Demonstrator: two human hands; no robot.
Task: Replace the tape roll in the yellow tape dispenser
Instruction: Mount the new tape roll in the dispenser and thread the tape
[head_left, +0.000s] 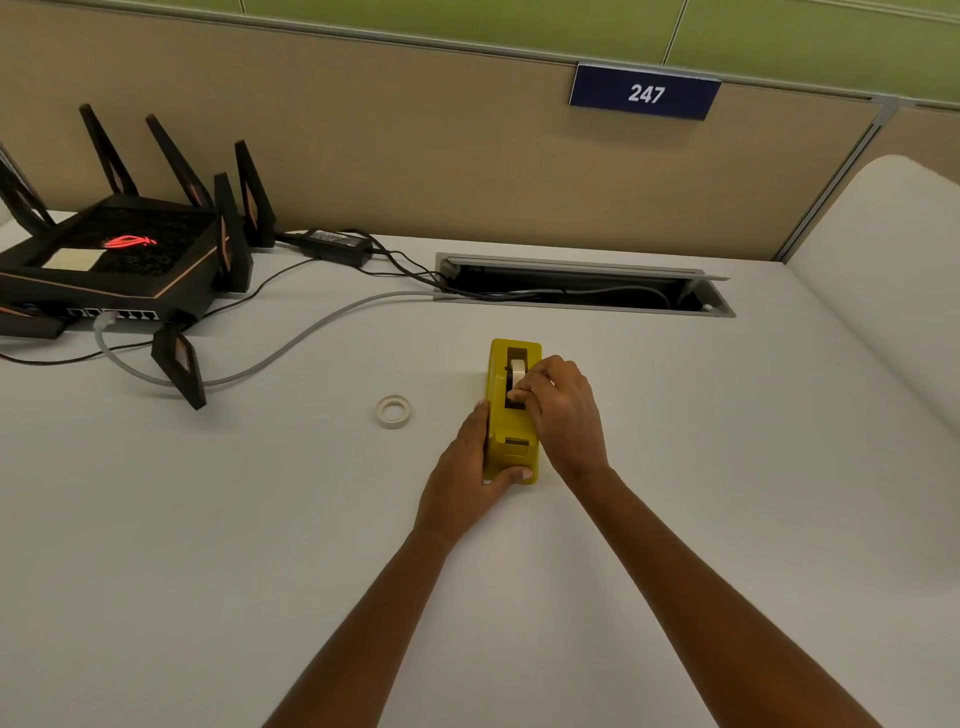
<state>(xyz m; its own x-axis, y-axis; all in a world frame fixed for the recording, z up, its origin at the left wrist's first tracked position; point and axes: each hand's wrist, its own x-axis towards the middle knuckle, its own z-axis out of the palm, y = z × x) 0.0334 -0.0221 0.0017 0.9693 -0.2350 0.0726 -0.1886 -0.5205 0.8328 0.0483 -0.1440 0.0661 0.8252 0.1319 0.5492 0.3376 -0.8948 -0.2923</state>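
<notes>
Your desk fills most of the frame, white, w/ a tan partition across the top carrying a blue "247" plate at upper right. Upper left sits a black router, antennas up, red logo lit; a power brick lies just right of it, and cables run from there into the open cable tray at upper centre. A grey cable loops from the router's front toward that tray too. Centre of frame: the yellow dispenser, standing on the desk, long axis pointing away from you. Your left hand is wrapped round its near left side, thumb across the near end, fingers curled shut on the body. Your right hand comes in from the right, fingertips pinched on the white roll sitting in the dispenser's top slot. A 2nd roll lies flat on the desk left of the dispenser, near it but apart, not touched.
</notes>
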